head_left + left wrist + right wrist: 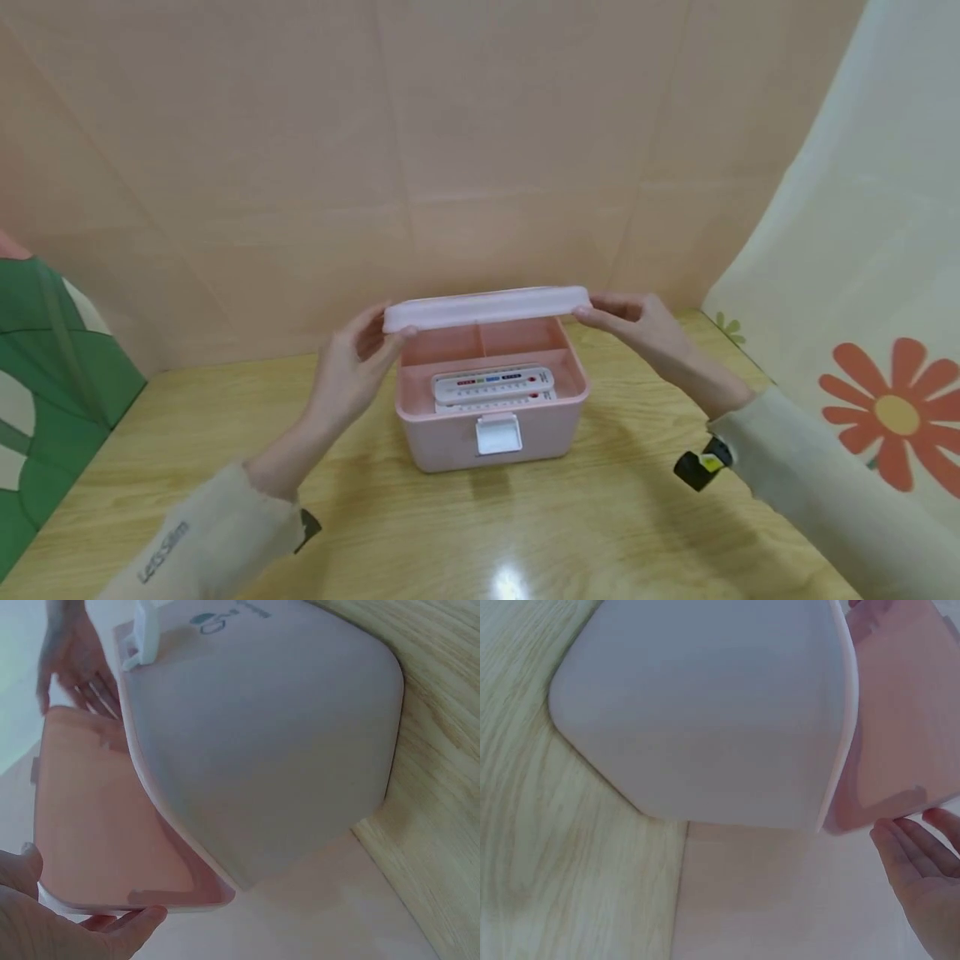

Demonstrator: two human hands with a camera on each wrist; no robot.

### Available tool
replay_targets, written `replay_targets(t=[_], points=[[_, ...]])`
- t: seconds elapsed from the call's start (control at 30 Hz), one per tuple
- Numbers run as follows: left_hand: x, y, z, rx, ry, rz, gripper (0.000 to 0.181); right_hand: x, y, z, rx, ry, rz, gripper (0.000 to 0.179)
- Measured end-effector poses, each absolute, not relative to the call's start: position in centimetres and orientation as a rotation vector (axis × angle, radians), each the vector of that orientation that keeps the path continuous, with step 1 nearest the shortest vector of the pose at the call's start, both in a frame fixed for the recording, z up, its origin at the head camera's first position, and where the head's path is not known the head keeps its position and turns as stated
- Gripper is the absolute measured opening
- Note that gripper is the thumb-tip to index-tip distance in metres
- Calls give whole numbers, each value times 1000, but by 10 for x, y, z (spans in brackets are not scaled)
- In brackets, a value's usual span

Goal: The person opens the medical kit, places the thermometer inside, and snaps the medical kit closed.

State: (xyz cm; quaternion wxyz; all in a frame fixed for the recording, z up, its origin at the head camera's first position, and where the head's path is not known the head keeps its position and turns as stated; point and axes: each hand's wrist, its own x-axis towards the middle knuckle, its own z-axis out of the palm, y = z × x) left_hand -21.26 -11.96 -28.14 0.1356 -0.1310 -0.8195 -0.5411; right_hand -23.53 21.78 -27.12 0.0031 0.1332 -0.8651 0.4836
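Observation:
A pink storage box [491, 442] stands on the table with its lid [487, 308] raised at a slant over the back. My left hand [348, 367] grips the lid's left end, thumb at the front corner; the left wrist view shows this hand [67, 922] at the lid's edge. The opposite end is pinched by my right hand [637, 329], with its thumb at the front edge and its fingers behind. Inside the box lie flat white thermometers [493, 386] with printed scales and red dots, one overlapping another. A white latch [498, 433] sits on the box's front.
Behind the two thermometers, a divider [482, 340] splits the box's back part into compartments. The wood-grain table [225, 417] meets a beige cloth backdrop [487, 167] behind the box. A flower-printed cloth [892, 250] hangs at the right, a green patterned one [60, 358] at the left.

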Motion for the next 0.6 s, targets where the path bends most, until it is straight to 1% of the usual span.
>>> replay_targets(t=[0.17,0.6], points=[[-207,-123,-286,-371,-2338,-1580,56,-236,217,-277,432,-2725,1497,53],[-200,-126,-292,-376,-2375,-1561,63,-231,221,-284,490,-2730,1470,49]])
